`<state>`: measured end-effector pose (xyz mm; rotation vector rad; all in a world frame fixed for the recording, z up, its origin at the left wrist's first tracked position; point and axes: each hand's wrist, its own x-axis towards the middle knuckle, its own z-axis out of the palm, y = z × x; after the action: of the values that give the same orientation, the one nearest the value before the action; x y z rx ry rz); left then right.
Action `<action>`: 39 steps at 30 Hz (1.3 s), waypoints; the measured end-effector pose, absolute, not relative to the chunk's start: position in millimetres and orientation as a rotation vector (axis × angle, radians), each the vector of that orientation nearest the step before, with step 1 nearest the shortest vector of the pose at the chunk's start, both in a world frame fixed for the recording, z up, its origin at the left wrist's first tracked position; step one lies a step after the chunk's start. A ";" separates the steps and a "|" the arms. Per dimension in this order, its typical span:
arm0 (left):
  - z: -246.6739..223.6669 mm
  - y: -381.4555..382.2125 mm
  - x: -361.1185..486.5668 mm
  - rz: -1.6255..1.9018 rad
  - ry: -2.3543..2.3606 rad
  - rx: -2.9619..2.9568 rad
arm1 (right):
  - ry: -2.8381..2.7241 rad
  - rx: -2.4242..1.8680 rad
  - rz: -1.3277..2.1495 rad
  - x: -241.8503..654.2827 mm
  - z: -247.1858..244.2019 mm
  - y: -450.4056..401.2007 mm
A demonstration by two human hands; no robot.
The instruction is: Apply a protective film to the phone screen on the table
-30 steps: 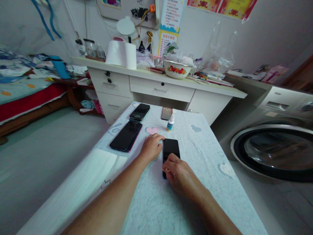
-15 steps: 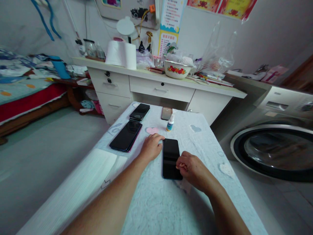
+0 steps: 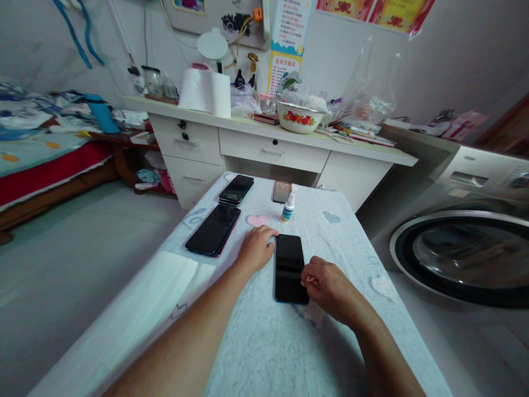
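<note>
A black-screened smartphone (image 3: 288, 264) lies face up on the cloth-covered table. My left hand (image 3: 257, 248) rests at its upper left corner, fingers together and fingertips pressed to its edge, steadying it. Over the phone's right edge, my right hand (image 3: 324, 284) is closed in a fist with the knuckles toward the screen. Whatever it may pinch is hidden by the fingers. Beyond the phone stands a small white spray bottle (image 3: 287, 209) with a blue and yellow label.
Two stacks of phones lie on the left, a nearer stack (image 3: 212, 230) and a farther stack (image 3: 236, 189). Another phone (image 3: 282, 191) is at the table's far edge. Behind is a white desk (image 3: 248, 144) with a flowered bowl (image 3: 300, 118); a washing machine (image 3: 454, 182) stands right.
My right fist has shifted slightly to the right, toward the phone's edge. My left hand and the phone stay in place.
</note>
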<state>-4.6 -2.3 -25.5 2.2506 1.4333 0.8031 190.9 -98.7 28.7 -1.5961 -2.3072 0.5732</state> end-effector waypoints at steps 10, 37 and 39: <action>-26.3 -2.5 -4.2 0.808 1.439 2.254 | -2.344 -1.497 0.592 173.1 26.4 -103.6; -26.2 -2.4 -4.3 0.831 1.435 2.248 | -2.408 -1.381 0.610 157.8 24.2 -108.4; -25.1 -2.9 -4.4 0.824 1.433 2.248 | -2.402 -1.406 0.624 164.7 27.1 -107.7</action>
<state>-4.4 -2.9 -25.1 2.2477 1.4332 0.8242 164.7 -107.7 27.1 -1.4058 -2.4018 0.6240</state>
